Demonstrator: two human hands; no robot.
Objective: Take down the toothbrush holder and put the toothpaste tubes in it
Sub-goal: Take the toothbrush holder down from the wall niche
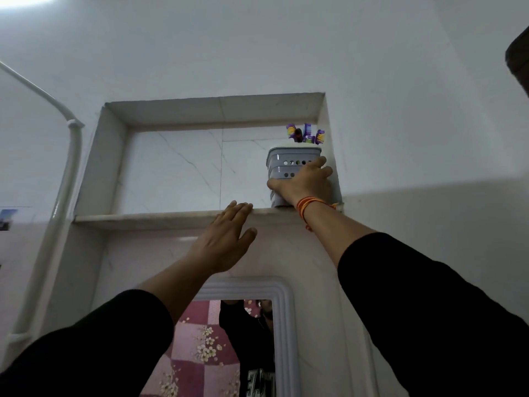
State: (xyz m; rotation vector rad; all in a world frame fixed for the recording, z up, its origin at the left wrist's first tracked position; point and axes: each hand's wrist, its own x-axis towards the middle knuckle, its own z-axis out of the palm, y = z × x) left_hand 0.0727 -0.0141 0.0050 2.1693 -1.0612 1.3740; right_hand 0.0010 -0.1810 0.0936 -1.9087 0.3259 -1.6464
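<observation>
A recessed wall niche (177, 167) is sitting high above a mirror (246, 348), and the person is reaching up into it with both arms in black sleeves. Its marble-look shelf (143, 220) is carrying the toothbrush holder (292, 164), which is standing upright in the far right corner, close against the niche's side wall, probably tucked there to keep it out of the way.

The left hand (223, 245) is lying flat and open, its grip holding nothing, with the fingertips resting on the shelf's front edge; it looks to be steadying the reach rather than taking part in the lift. The right hand (307, 183), with a red-and-orange thread at the wrist, is wrapping around the lower front of the holder, thumb on the left side and fingers spreading over the right, so its grip is closing on the holder. The holder's base appears to be sitting on the shelf, so the taking-down looks to be only beginning.

The holder is a grey-blue, box-shaped plastic tub with rounded corners, a stepped rim and rows of round holes across its face. Purple and yellow brush heads (307, 134) are sticking out of its top. No toothpaste tubes are showing anywhere in view.
</observation>
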